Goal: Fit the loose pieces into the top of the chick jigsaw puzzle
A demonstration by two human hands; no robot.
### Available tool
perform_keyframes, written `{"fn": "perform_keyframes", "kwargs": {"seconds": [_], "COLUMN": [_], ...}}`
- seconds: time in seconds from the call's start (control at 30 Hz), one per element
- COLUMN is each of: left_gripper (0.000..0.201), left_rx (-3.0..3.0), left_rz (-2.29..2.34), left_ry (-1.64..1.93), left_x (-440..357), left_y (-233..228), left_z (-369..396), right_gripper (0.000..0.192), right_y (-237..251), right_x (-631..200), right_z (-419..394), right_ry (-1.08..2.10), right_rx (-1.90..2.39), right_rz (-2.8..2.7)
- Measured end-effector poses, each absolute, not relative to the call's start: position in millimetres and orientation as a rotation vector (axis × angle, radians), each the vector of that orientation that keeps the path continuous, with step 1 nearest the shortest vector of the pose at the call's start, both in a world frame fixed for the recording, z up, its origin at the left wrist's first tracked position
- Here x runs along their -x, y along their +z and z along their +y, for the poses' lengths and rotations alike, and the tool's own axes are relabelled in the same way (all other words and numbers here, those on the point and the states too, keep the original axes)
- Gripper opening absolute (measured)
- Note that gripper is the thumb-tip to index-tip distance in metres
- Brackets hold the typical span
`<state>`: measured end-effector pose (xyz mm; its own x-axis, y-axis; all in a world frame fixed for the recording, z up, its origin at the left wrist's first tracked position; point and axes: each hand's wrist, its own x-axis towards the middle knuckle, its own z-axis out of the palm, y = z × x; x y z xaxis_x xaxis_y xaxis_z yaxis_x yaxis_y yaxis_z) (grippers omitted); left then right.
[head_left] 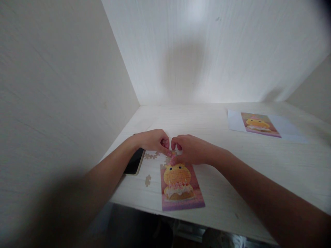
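Note:
A partly joined jigsaw puzzle lies near the table's front edge, picturing a yellow figure on a cake against pink. At its uneven top edge my two hands meet with curled fingers. The thumb and fingers of my left hand close on a small pink jigsaw piece. From the other side my right hand pinches at the same spot, its thumb low against the puzzle's top. The fingers partly hide the piece. Several loose jigsaw pieces lie left of the puzzle, and a separate one sits nearer the front.
Under my left forearm is a dark-screened phone. A white sheet with a printed picture of the same figure lies at the back right. Pale walls enclose the table at the back and sides.

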<state>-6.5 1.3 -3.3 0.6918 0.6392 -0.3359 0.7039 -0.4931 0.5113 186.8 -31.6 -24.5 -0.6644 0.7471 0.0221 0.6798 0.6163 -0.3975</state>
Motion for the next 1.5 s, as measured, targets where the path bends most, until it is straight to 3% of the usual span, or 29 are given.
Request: {"fn": "perform_keyframes", "kwargs": {"seconds": [0.57, 0.8, 0.9, 1.27, 1.5], "left_gripper": [0.029, 0.038, 0.033, 0.044, 0.039], "left_rx": [-2.228, -2.377, -2.377, -2.161, -2.107], "left_rz": [0.845, 0.972, 1.020, 1.077, 0.965], "left_ry": [-0.059, -0.056, -0.056, -0.018, 0.005], "left_x": [12, 9, 7, 5, 7], "left_y": [-3, 12, 16, 2, -5], "left_z": [3, -7, -11, -5, 0], "right_gripper": [0.053, 0.053, 0.052, 0.055, 0.053], "right_y": [-26, -22, -20, -22, -24], "right_x": [-185, -184, -183, -183, -184], "right_z": [-30, -32, -33, -34, -32], "right_ry": [0.577, 0.567, 0.571, 0.590, 0.581], "right_rx": [1.177, 1.218, 1.279, 1.314, 1.271], "right_rz": [-2.657, -2.653, -2.642, -2.602, -2.601]}}
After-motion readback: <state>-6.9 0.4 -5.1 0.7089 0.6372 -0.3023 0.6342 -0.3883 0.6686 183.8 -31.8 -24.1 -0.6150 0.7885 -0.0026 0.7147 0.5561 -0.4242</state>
